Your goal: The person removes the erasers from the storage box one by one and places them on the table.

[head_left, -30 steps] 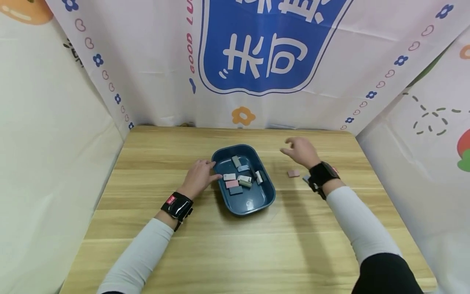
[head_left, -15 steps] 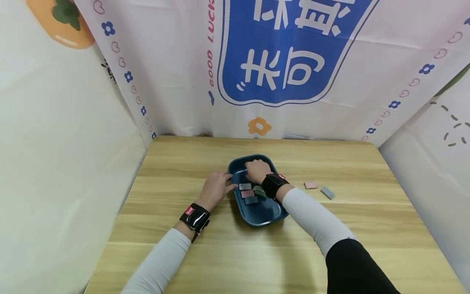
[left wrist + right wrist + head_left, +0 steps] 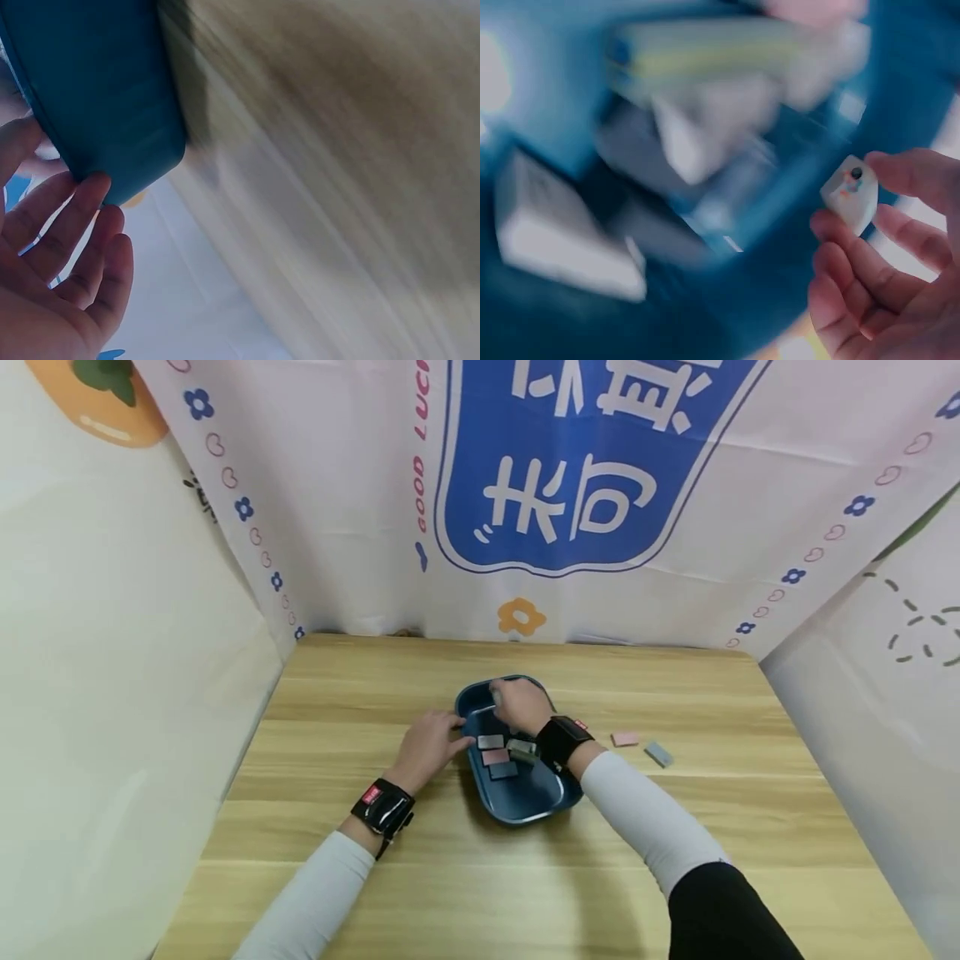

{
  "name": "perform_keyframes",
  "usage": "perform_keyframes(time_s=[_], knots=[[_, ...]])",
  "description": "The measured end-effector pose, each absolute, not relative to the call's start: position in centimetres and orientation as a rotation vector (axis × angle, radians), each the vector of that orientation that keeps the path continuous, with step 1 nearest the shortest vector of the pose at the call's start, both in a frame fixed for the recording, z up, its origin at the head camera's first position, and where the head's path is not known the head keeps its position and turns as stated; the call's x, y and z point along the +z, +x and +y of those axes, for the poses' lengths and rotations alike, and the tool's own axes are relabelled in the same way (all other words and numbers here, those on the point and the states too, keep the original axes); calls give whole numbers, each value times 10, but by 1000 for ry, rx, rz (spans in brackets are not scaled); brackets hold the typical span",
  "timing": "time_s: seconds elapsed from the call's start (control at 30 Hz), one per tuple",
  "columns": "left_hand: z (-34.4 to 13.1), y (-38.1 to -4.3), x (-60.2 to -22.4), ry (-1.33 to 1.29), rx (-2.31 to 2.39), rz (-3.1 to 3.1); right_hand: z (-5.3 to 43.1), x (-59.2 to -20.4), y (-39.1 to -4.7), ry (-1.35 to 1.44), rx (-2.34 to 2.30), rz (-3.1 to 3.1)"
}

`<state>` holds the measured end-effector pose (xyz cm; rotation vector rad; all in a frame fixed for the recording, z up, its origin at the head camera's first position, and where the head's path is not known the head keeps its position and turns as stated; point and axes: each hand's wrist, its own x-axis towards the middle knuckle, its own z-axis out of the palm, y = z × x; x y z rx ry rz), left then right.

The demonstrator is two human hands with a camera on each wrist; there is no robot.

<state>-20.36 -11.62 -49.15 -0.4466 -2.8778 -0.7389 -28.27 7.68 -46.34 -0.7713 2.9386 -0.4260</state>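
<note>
A dark blue plastic basin (image 3: 525,793) stands mid-table with several small blocks in it. Among these are a white block (image 3: 491,742), a pink block (image 3: 495,757), a blue-grey block (image 3: 503,770) and a greenish block (image 3: 522,756). My right hand (image 3: 521,706) reaches over the basin's far part and pinches a small pale block (image 3: 851,195) between thumb and fingers; printed marks show on its end. My left hand (image 3: 426,747) touches the basin's left rim, its fingertips lying against the outer wall (image 3: 112,112). The right hand and wrist hide part of the basin.
On the wooden table (image 3: 420,877), right of the basin, lie a loose pink block (image 3: 624,739) and a loose blue-grey block (image 3: 658,754). A printed white cloth (image 3: 360,527) hangs behind the table's far edge, with pale cloth at both sides.
My right hand has moved left from above the table into the basin and now grips a pale block near its far end. The left hand stays at the rim. The head view has shifted.
</note>
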Motion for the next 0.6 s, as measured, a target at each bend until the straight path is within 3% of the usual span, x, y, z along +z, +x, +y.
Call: perform_keyframes(time_s=[0.23,0.43,0.6], knots=[[-121,-204,-493,-423,-792,-2845,173,-420,-301,-526,-497,3030],[-125,-204,-492,-424,-743,-2880,261,-465,-302,-258,-411,2914],[-119,-203,-490,-436,-749,-2908,296,-498,-287,-111,-374,2898]])
